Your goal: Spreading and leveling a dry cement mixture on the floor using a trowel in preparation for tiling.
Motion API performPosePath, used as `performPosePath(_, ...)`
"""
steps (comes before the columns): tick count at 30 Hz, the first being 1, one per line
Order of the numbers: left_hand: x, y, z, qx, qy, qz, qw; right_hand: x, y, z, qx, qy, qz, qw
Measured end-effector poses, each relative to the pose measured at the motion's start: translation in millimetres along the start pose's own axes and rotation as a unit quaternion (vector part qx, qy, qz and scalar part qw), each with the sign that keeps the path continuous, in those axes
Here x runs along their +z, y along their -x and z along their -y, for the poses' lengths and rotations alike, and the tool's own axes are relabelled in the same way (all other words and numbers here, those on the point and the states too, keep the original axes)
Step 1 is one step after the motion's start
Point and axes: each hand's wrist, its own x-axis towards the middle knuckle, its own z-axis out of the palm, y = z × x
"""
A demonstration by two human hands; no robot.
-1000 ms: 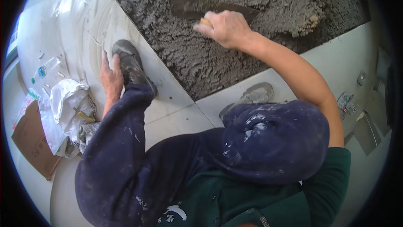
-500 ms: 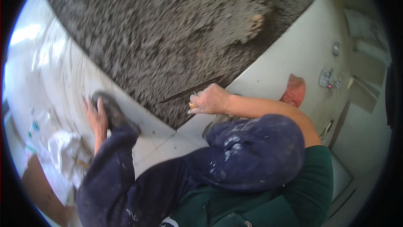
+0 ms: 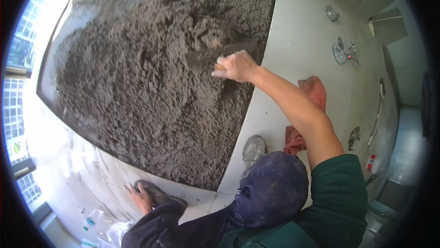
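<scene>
Trowel (image 3: 225,51) moved from mortar (image 3: 137,87) corner; right hand (image 3: 239,66) mostly hides handle (image 3: 220,67).

trowel handle (image 3: 221,67) mostly inside right hand (image 3: 238,66); mortar (image 3: 146,105) cropped above

The trowel (image 3: 208,55), with a long, dark, mortar-coated blade and a light wooden handle (image 3: 220,67), is gripped by the right fingers (image 3: 233,59); its blade extends sideways just beyond them, over the mortar (image 3: 133,87): grey-brown, coarse, lumpy, uneven, spreading widely left of the fingers.
</scene>
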Motion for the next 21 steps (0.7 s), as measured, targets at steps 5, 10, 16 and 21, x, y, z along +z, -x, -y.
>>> performPosePath(5, 2.2, -17.1, 2.9, -0.011, 0.030, -0.029, 0.999, -34.6, 28.6, 28.4, 0.015, -0.099, -0.041, 0.994)
performPosePath(10, -15.8, -63.1, -4.2, -0.017, -0.008, -0.029, 0.999, -36.3, 63.3, 33.8, 0.296, -0.257, -0.163, 0.905)
performPosePath(16, -50.4, -182.2, 19.5, -0.008, -0.027, -0.041, 0.999, -40.0, 66.4, 34.5, 0.436, -0.323, -0.154, 0.826)
performPosePath(21, -61.6, -300.9, 19.1, 0.036, -0.022, -0.063, 0.997, -26.7, 27.1, 61.4, 0.482, -0.312, -0.124, 0.809)
